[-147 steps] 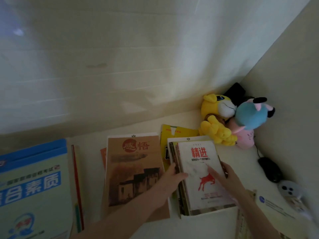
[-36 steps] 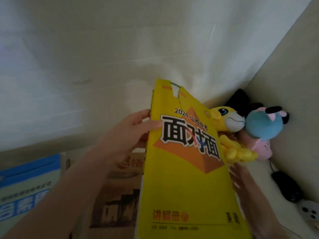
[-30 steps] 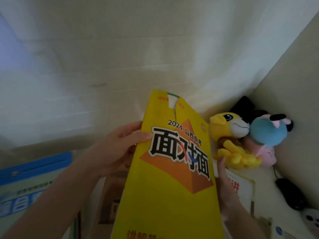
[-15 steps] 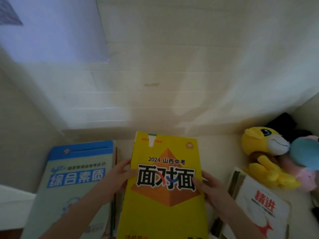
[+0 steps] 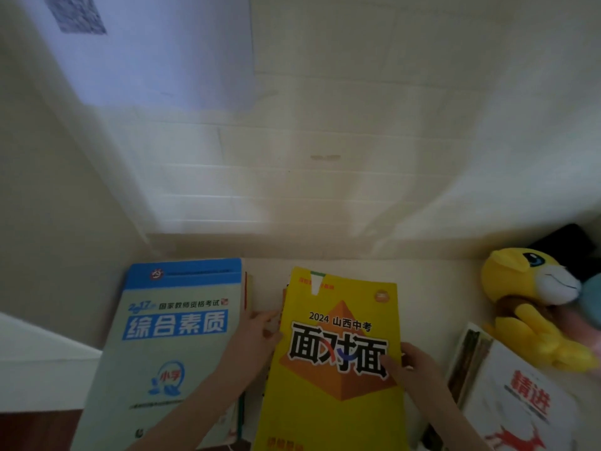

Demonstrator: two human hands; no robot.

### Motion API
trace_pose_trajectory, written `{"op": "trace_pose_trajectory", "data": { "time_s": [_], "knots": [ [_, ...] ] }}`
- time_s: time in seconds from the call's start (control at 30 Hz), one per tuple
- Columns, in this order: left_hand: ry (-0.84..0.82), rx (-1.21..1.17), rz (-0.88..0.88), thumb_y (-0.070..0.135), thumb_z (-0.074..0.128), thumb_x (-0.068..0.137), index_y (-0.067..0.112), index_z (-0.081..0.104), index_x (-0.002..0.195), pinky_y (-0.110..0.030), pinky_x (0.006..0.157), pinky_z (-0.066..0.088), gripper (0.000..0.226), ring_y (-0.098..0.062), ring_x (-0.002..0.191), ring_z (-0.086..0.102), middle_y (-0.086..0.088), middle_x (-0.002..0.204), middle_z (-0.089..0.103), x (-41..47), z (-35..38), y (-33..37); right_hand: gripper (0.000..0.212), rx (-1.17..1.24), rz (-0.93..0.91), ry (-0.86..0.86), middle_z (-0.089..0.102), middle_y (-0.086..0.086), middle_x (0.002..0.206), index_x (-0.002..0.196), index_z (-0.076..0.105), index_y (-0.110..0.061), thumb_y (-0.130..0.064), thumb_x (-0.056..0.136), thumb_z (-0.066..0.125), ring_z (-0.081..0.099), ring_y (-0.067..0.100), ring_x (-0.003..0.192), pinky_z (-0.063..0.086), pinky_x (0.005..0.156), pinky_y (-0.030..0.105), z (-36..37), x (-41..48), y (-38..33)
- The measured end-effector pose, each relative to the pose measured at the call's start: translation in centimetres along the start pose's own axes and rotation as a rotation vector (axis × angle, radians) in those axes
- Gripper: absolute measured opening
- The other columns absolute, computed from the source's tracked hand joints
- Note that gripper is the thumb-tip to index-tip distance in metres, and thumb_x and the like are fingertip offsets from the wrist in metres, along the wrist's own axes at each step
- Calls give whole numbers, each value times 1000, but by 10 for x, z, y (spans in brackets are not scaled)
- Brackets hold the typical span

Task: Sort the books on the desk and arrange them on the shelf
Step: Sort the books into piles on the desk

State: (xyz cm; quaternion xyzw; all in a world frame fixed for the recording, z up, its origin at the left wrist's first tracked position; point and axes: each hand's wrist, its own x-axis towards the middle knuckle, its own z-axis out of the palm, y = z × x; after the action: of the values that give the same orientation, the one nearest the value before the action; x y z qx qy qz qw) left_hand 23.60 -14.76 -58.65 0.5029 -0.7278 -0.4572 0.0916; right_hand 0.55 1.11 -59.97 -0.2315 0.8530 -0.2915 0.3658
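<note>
A large yellow book (image 5: 338,395) with bold black characters lies flat in the middle of the white desk (image 5: 432,288), on top of other books whose edges show along its left side. My left hand (image 5: 257,336) holds its left edge. My right hand (image 5: 413,366) grips its right edge, thumb on the cover. A big pale blue-and-green book (image 5: 172,346) lies to the left. A white book with red characters (image 5: 523,402) tops a small stack at the lower right.
A yellow plush toy (image 5: 533,304) sits at the right against the wall, with a blue plush and a dark object behind it. A white wall panel rises behind the desk. A white ledge (image 5: 42,356) juts in at the left.
The yellow book, earlier held up tilted in the air, has come down flat onto the middle pile. The view has swung left, bringing the blue-green book into full sight.
</note>
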Motion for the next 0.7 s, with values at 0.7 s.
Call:
{"op": "trace_pose_trajectory", "data": {
  "time_s": [0.7],
  "knots": [
    [292, -201, -599, 13, 70, 85, -7, 53, 124, -43, 82, 51, 47, -36, 94, 63, -25, 115, 63, -80, -133, -161, 65, 105, -110, -557, 51, 2, 135, 131, 39, -25, -31, 78, 76, 54, 19, 120, 51, 99, 43, 196, -59, -120]
  ]
}}
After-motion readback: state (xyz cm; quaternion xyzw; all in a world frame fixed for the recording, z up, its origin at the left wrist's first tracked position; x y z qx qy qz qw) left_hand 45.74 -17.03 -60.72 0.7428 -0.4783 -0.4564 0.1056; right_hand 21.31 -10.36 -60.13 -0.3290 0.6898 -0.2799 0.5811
